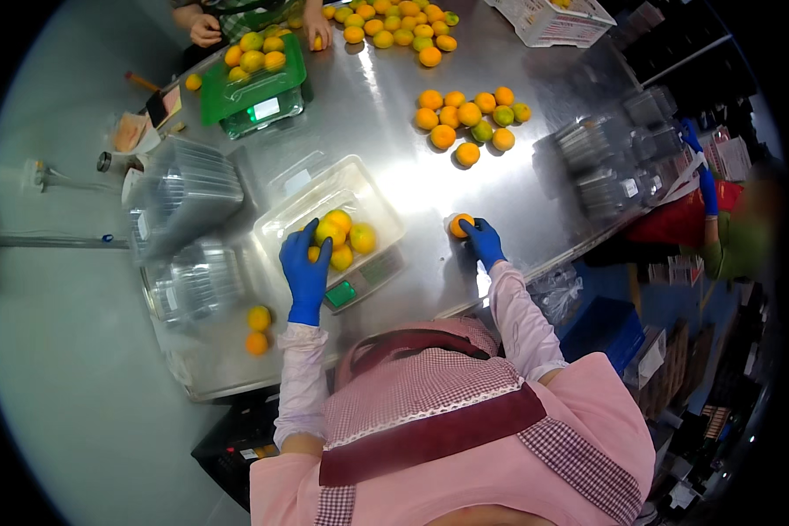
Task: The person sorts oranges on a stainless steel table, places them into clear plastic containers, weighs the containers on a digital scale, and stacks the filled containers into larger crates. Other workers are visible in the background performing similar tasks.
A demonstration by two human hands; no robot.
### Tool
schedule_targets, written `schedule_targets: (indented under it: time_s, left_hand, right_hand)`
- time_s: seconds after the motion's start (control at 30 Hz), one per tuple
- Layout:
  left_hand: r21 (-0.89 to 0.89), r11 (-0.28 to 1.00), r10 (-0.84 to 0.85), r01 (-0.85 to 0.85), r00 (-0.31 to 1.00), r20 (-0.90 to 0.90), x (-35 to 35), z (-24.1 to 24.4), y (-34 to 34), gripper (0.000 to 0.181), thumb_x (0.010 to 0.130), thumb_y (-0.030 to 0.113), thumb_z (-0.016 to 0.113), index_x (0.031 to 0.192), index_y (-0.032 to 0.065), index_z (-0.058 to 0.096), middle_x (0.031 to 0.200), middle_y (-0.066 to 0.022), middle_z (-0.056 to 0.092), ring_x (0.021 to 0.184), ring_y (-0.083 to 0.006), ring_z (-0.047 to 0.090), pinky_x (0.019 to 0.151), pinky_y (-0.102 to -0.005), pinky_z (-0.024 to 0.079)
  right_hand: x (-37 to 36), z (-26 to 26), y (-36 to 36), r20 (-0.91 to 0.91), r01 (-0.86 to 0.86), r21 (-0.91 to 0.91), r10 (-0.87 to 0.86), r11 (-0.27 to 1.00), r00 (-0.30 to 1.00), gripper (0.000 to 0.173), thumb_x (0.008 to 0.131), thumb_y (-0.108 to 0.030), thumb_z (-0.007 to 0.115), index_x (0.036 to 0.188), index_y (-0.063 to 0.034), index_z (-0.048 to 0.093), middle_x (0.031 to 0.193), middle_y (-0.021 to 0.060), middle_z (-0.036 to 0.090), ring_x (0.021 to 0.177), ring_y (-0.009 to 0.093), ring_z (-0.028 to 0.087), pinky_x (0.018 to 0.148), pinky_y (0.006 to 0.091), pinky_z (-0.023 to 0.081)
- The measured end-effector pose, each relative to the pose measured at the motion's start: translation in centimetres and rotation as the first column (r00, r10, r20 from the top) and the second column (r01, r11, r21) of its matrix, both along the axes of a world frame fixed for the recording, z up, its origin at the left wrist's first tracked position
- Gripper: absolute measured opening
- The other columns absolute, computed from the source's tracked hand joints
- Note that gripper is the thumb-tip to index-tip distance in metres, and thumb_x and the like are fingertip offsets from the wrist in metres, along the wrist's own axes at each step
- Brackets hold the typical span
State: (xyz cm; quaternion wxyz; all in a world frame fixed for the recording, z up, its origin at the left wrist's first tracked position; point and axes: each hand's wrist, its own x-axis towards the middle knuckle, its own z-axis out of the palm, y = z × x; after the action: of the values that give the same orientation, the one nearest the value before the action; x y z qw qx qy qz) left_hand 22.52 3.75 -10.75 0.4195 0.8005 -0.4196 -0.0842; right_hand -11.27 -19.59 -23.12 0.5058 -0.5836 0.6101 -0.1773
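Observation:
My left hand (304, 269), in a blue glove, reaches over the left side of a white plastic tray (378, 197). Its thumb and fingertips rest around a yellow-green citrus fruit (331, 233) on top of several others, one partly hidden under the hand. Beneath the tray is a weighing scale (375, 273) with a lit green display. To the right, my right hand (484, 242), also blue-gloved, has its fingers on a single orange citrus fruit (461, 225) at the metal tabletop.
Loose citrus fruits (469, 114) lie beyond my right hand. Stacked clear plastic containers (191, 191) stand at left, with more clear containers (605, 164) at right. Across the table, a person's hand (317, 27) touches fruit beside a green tray (250, 92) on another scale.

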Motion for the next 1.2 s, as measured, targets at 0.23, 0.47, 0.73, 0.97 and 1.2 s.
schedule_targets:
  time_s: [0.23, 0.47, 0.73, 0.97, 1.2]
  left_hand:
    - [0.006, 0.996, 0.089, -0.092, 0.977, 0.192, 0.0, -0.1, -1.5, 0.043, 0.08, 0.012, 0.072, 0.122, 0.0045, 0.066, 0.113, -0.0158, 0.066, 0.099, -0.036, 0.061, 0.09, -0.0464, 0.048]
    - [0.045, 0.999, 0.01, -0.017, 0.988, 0.152, -0.9, 0.9, 0.4, 0.066, 0.075, 0.018, 0.079, 0.136, 0.0068, 0.058, 0.125, -0.0177, 0.06, 0.115, -0.0379, 0.056, 0.101, -0.0471, 0.044]
    - [-0.113, 0.991, 0.045, -0.067, 0.982, -0.184, 2.1, 1.5, 2.1, 0.057, 0.088, 0.014, 0.074, 0.141, 0.0051, 0.055, 0.135, -0.0157, 0.062, 0.123, -0.0284, 0.058, 0.105, -0.0368, 0.045]
    - [0.114, 0.991, -0.098, 0.073, 0.969, 0.228, 1.0, 1.4, -1.7, 0.069, 0.073, 0.02, 0.083, 0.137, 0.0085, 0.059, 0.117, -0.0148, 0.066, 0.113, -0.0326, 0.06, 0.112, -0.0513, 0.032]
    - [-0.316, 0.945, -0.15, 0.087, 0.972, -0.182, -5.4, 8.2, -4.8, 0.064, 0.08, 0.006, 0.078, 0.14, 0.0023, 0.054, 0.129, -0.0164, 0.064, 0.12, -0.0299, 0.06, 0.104, -0.037, 0.046]
  right_hand:
    - [-0.5, -0.6, -1.5, -0.021, -0.023, 0.091, 0.025, 0.996, 0.999, 0.056, 0.088, -0.053, 0.071, 0.109, -0.001, 0.071, 0.086, 0.007, 0.071, 0.069, 0.013, 0.063, 0.068, 0.029, 0.05]
    - [-1.0, -2.0, -1.4, 0.01, -0.015, 0.023, 0.015, 1.0, 1.0, 0.054, 0.089, -0.053, 0.071, 0.105, -0.0017, 0.073, 0.083, 0.0074, 0.07, 0.071, 0.014, 0.061, 0.067, 0.0297, 0.048]
    - [0.4, 1.4, -0.2, 0.051, 0.005, 0.082, -0.009, 0.997, 0.999, 0.049, 0.091, -0.047, 0.07, 0.107, -0.001, 0.072, 0.09, 0.0078, 0.072, 0.077, 0.014, 0.064, 0.072, 0.0283, 0.05]
    - [-1.4, -2.7, -2.0, 0.06, -0.018, 0.081, 0.013, 0.997, 0.998, 0.055, 0.088, -0.051, 0.072, 0.111, -0.0009, 0.072, 0.094, 0.0083, 0.072, 0.078, 0.015, 0.064, 0.074, 0.0306, 0.05]
    - [-4.8, -5.5, -2.9, 0.356, 0.019, 0.273, -0.12, 0.962, 0.927, 0.039, 0.087, -0.024, 0.072, 0.117, -0.0003, 0.068, 0.093, 0.0096, 0.072, 0.071, 0.017, 0.067, 0.063, 0.0281, 0.053]
